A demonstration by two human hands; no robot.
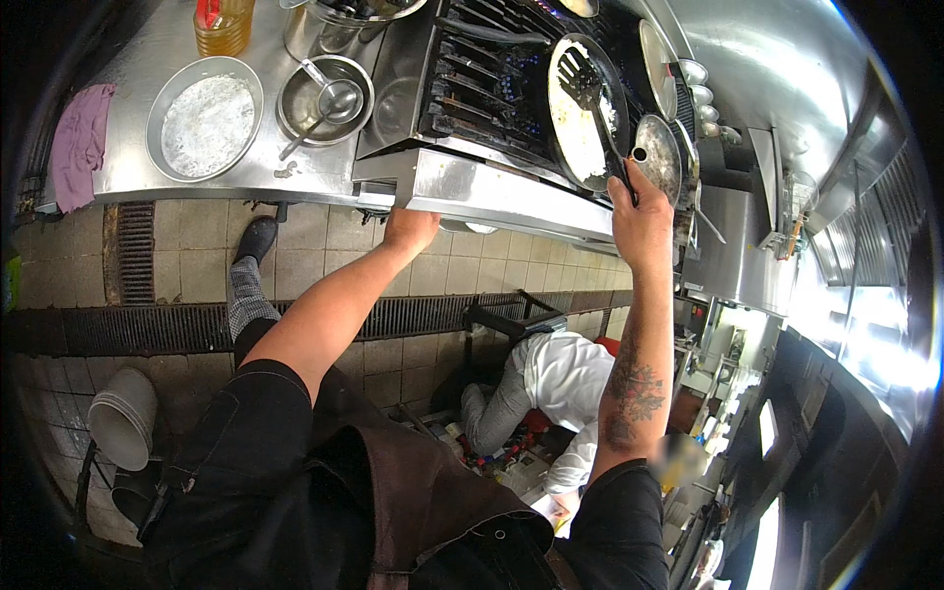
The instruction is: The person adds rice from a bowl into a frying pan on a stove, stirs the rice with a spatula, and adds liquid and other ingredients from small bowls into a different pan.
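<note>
My right hand (643,210) grips the black handle of a slotted turner (582,81). The turner's head rests over pale, chopped-looking food (571,140) in a black frying pan (623,110) on the gas range (487,88). Blue flames show on the burners beside the pan. My left hand (411,227) is at the lower front edge of the range; its fingers are hidden under the steel front panel (501,193), so what they touch cannot be told. A second pan's long dark handle (494,32) reaches across the grates.
Left of the range, a steel counter holds a round pan of white contents (209,127), a steel bowl with ladles (324,99), an oil bottle (223,26) and a purple cloth (82,147). Behind me a person in white (564,376) bends low. Floor grates (147,330) cross the tiles.
</note>
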